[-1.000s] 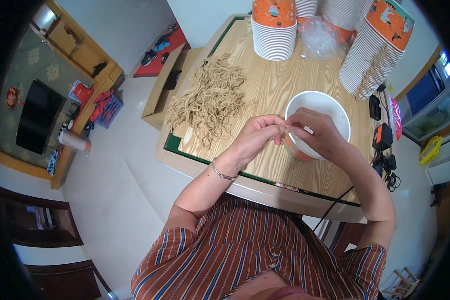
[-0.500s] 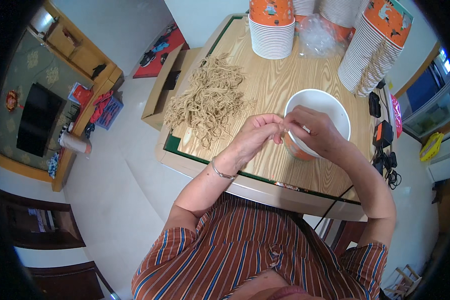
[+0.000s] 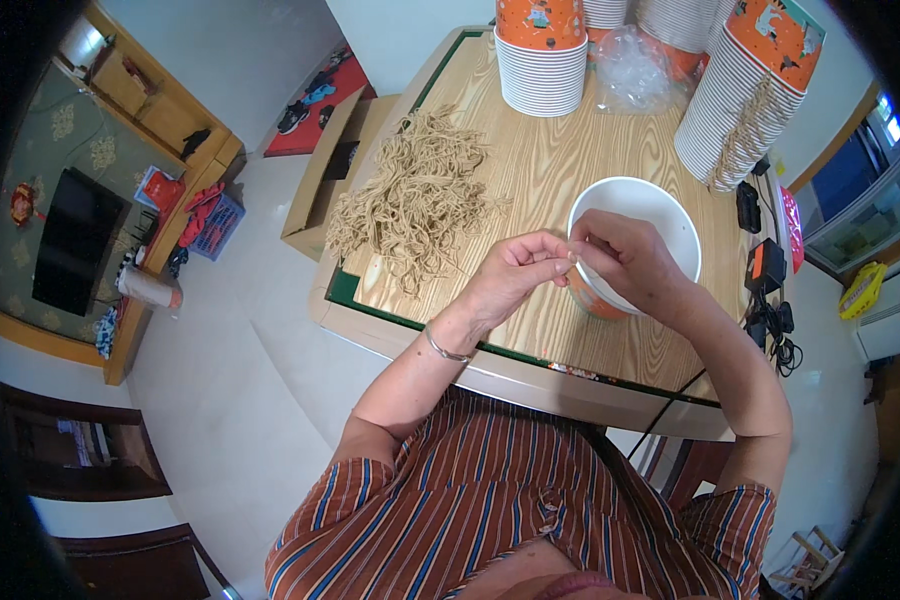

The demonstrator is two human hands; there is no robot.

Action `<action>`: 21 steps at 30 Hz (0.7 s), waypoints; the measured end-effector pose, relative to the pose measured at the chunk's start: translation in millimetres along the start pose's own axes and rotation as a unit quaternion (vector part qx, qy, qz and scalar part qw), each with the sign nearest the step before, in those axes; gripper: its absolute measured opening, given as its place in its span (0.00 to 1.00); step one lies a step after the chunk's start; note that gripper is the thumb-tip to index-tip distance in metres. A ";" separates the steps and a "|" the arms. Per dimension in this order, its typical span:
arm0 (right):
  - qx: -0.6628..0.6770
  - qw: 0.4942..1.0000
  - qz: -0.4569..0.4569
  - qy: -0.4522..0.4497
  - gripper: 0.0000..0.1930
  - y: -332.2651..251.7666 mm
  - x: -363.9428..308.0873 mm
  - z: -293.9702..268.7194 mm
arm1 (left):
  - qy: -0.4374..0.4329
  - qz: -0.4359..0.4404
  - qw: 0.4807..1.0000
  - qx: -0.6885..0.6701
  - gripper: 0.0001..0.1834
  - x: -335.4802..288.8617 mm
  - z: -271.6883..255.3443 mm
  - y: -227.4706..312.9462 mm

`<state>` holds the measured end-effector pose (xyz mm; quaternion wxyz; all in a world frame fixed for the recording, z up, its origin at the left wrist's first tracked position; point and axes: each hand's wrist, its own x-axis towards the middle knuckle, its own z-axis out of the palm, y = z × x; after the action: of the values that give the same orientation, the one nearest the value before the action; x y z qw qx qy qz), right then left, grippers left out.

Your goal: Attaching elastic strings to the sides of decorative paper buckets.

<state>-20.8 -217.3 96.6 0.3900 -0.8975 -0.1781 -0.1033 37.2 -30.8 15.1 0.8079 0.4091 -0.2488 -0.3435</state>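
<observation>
A paper bucket [image 3: 660, 215], white inside and orange outside, stands on the table in front of me. At its left rim my left hand [image 3: 522, 268] pinches with thumb and forefinger. Fingertip to fingertip with it, my right hand [image 3: 625, 258] is also closed in a pinch over the bucket's mouth. Whatever lies between the fingertips is too small to make out. To the left of the bucket spreads a loose heap of tan twine [image 3: 415, 195].
Stacks of nested paper buckets stand at the back, one upright [image 3: 542, 75] and one leaning [image 3: 735, 130] with twine down its side. A clear plastic bag [image 3: 632, 75] sits between them. Black adapters [image 3: 765, 268] and cables line the right edge. A cardboard box [image 3: 320, 180] adjoins the table's left.
My left thumb has straightened somewhat and its fingers have shifted slightly against the right fingertips. The bucket and the twine heap stay in place.
</observation>
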 end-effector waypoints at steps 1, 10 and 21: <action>0.009 1.000 0.016 -0.009 0.08 -3.3 0.8 -1.1 | 0.007 0.004 1.000 0.005 0.06 -0.5 -1.4 -2.0; 0.026 0.997 0.068 -0.033 0.09 -9.8 5.3 -4.7 | 0.053 0.043 0.997 0.027 0.05 -2.9 -1.3 -14.9; 0.089 0.988 0.115 -0.056 0.04 -10.2 8.9 -3.5 | 0.120 0.145 0.955 0.231 0.03 -8.2 1.7 -26.2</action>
<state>-16.9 -211.3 108.5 0.4673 -0.8779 -0.1038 0.0090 21.6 -36.7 -6.8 0.7565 0.5821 -0.2792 -0.1047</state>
